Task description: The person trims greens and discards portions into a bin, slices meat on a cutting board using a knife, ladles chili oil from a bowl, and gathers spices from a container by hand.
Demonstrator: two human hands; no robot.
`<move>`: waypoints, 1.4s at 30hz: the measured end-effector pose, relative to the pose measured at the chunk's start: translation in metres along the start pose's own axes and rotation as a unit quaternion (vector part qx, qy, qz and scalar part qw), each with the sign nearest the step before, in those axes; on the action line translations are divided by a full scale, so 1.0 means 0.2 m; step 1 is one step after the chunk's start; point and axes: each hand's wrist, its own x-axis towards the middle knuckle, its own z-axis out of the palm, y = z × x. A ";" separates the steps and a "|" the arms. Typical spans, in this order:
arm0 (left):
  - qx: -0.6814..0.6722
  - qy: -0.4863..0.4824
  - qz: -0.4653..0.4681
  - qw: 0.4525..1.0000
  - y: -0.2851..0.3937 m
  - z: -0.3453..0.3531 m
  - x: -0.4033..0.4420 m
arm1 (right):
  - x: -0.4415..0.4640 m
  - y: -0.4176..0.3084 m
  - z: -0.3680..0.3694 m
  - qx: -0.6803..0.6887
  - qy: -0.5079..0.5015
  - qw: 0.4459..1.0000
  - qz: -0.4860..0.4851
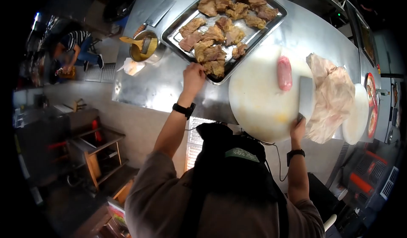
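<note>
**Gripping on both sides**

The left hand (194, 76), fingers pinching its rim, seemingly steadies the rectangular silvery tray (253, 38) on the grey metal surface (159, 85); the right hand's (298, 129) fingers wrap a broad grey cleaver (306, 96). Moving that would call for clearance between the pink cylindrical roll (285, 73) and crumpled beige paper (333, 98).

Wooden rack (93, 167), seemingly, on grey floor (144, 132)

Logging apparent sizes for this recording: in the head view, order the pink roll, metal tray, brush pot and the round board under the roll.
Largest to smallest:
1. Metal tray and round board, too alike to rank
2. Brush pot
3. Pink roll
</note>
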 end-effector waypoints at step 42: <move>-0.130 0.081 0.056 0.987 0.17 0.06 0.08 | -0.01 0.03 0.00 -0.016 0.000 0.998 0.062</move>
